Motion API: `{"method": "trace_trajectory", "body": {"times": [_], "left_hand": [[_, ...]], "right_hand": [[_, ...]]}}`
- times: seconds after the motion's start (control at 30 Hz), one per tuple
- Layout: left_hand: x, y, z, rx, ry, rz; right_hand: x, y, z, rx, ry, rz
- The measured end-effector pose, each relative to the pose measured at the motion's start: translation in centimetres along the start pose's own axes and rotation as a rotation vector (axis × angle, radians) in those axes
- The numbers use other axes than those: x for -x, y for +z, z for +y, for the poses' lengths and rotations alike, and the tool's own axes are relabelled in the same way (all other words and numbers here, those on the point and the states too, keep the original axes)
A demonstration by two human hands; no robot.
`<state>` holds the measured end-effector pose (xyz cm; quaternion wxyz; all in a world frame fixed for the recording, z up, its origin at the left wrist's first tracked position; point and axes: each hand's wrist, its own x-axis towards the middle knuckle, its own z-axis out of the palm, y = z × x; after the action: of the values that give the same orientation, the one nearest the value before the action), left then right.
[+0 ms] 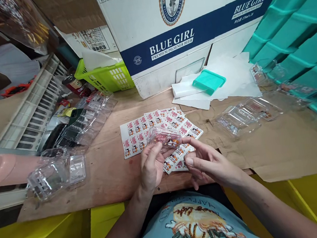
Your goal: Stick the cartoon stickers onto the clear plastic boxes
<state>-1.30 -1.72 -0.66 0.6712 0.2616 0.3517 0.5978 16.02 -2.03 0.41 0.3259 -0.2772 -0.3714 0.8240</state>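
Sticker sheets (134, 130), head view: overlapping on the wooden surface (105, 184), with many stickers still on them.
Clear case (164, 138): held up over the sticker sheets, a pink-and-cat sticker showing; this one looks stickered already.
Left hand (153, 164): of the two hands, the one pinching the clear case, thumb on top.
Right hand (207, 163): fingers loosely spread, index at the case's right end; whether it presses, I cannot tell.
Stickered cases (238, 120): right of the sticker sheets, prints visible on several; seemingly done.
Plain cases (77, 168): left of the sticker sheets, no stickers that I can make out; apparently left to do, number unclear.
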Motion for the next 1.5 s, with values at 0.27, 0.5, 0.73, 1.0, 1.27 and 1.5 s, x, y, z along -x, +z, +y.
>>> {"method": "trace_trajectory", "body": {"times": [0.27,0.5,0.73,1.0,1.27,1.5], "left_hand": [[0.0,0.9,-0.1,-0.036,0.041,0.091],[0.3,1.3,-0.5,-0.048,0.087,0.175],[0.2,1.7,-0.9,-0.033,0.144,0.185],[0.4,1.5,-1.3,-0.082,0.166,0.166],[0.6,1.7,-1.9,-0.096,0.169,0.217],[0.4,1.6,-2.6,-0.048,0.186,0.175]], "right_hand": [[0.1,0.9,-0.3,0.167,0.016,0.111],[0.4,2.2,-0.4,0.628,-0.144,0.244],[0.4,2.5,1.2,1.067,-0.311,0.345],[-0.6,2.2,1.1,0.774,-0.322,0.446],[-2.6,1.3,1.1,0.538,-0.393,0.576],[-3.0,0.9,1.1,0.739,-0.469,0.631]]}}
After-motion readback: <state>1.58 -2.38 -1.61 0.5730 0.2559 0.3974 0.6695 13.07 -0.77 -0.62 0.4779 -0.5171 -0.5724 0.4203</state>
